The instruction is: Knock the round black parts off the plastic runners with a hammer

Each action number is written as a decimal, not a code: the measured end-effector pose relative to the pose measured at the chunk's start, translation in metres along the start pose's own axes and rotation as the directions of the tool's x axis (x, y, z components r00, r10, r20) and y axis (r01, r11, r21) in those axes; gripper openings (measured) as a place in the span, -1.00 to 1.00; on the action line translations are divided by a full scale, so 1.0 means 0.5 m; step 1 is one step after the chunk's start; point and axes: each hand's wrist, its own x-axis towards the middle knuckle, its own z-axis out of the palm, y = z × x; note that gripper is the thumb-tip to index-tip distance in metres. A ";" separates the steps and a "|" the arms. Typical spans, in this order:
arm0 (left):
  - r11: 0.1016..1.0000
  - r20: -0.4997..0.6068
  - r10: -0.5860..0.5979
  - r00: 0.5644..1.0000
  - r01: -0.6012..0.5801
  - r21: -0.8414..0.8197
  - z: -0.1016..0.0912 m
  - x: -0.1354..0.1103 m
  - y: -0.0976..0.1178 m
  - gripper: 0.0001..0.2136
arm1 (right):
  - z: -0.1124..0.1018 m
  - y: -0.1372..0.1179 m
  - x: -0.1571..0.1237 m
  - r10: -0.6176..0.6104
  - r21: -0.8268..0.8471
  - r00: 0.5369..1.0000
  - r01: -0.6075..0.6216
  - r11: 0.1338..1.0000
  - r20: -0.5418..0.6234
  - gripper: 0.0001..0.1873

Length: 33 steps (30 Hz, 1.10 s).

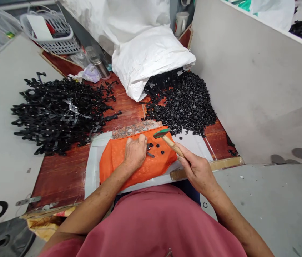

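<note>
While our right hand [199, 174] grips the wooden-handled hammer [174, 146], our left hand [135, 152] bends with fingers curled downward against the orange cloth [113, 160]; whether it pinches a part we cannot tell.

Hammer: one, green-topped head over the cloth's right portion, handle slanting back to our right palm. Whether the head touches anything we cannot tell.

Cloth: one, orange, spread over a white sheet [93, 153] at our near edge of the table. Upon it, just beside our left fingers, we list a few round black caps [162, 152] and a small black link [150, 155].

Behind the cloth: one speckled stone slab [137, 130], partly covered.

Far right: a heap of small black parts [190, 101] before the mouth of a white sack [151, 57].

Left: a tangled heap of black strips [60, 114] on the red-brown tabletop [68, 175].

Rear: one grey plastic basket [60, 46], one steel flask [101, 67], one white mug [181, 24].
</note>
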 end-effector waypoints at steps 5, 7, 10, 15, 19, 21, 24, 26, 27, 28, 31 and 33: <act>1.000 -0.027 -0.005 1.000 0.005 0.011 0.012 0.002 -0.003 -0.70 | 0.017 -0.005 -0.005 -0.046 -0.122 0.999 0.047 0.991 0.010 -0.44; 1.000 -0.030 -0.025 0.999 0.025 0.004 0.017 0.003 -0.003 -0.70 | 0.028 -0.003 -0.003 0.000 -0.240 0.997 0.020 0.971 0.083 -0.44; 0.999 -0.024 -0.050 0.998 0.049 -0.016 0.026 0.003 -0.002 -0.68 | 0.036 -0.001 0.002 0.054 -0.347 0.987 0.003 0.938 0.154 -0.43; 0.999 -0.001 -0.043 0.999 0.043 0.008 0.027 0.003 0.001 -0.68 | 0.045 -0.005 0.003 0.065 -0.355 0.986 -0.006 0.935 0.153 -0.42; 0.991 0.069 0.062 0.996 -0.053 -0.121 -0.017 -0.001 -0.020 -0.75 | 0.051 0.003 0.012 0.117 -0.371 0.970 -0.030 0.928 0.214 -0.42; 0.952 0.118 0.184 0.976 -0.147 -0.270 -0.048 -0.005 -0.043 -0.76 | 0.045 0.011 0.022 0.114 -0.320 0.969 -0.039 0.947 0.218 -0.42; 0.854 0.197 0.387 0.901 -0.270 -0.444 -0.076 -0.014 -0.074 -0.75 | 0.029 0.020 0.042 0.102 -0.225 0.969 -0.051 0.973 0.223 -0.42; 0.835 0.235 0.457 0.858 -0.322 -0.447 -0.074 -0.020 -0.083 -0.71 | 0.022 0.020 0.054 0.096 -0.188 0.968 -0.052 0.981 0.234 -0.40; 0.844 0.243 0.457 0.855 -0.332 -0.421 -0.068 -0.024 -0.082 -0.70 | 0.019 0.019 0.058 0.096 -0.183 0.966 -0.052 0.982 0.241 -0.39; 0.860 0.247 0.442 0.862 -0.329 -0.391 -0.060 -0.027 -0.080 -0.71 | 0.018 0.018 0.060 0.097 -0.184 0.963 -0.051 0.982 0.251 -0.39; 0.896 0.235 0.364 0.901 -0.269 -0.353 -0.041 -0.035 -0.070 -0.79 | 0.015 0.020 0.053 0.095 -0.152 0.963 -0.058 0.987 0.250 -0.42; 0.898 0.199 0.263 0.944 -0.164 -0.407 -0.039 -0.036 -0.065 -0.81 | 0.013 0.029 0.038 0.114 -0.085 0.975 -0.100 0.991 0.189 -0.44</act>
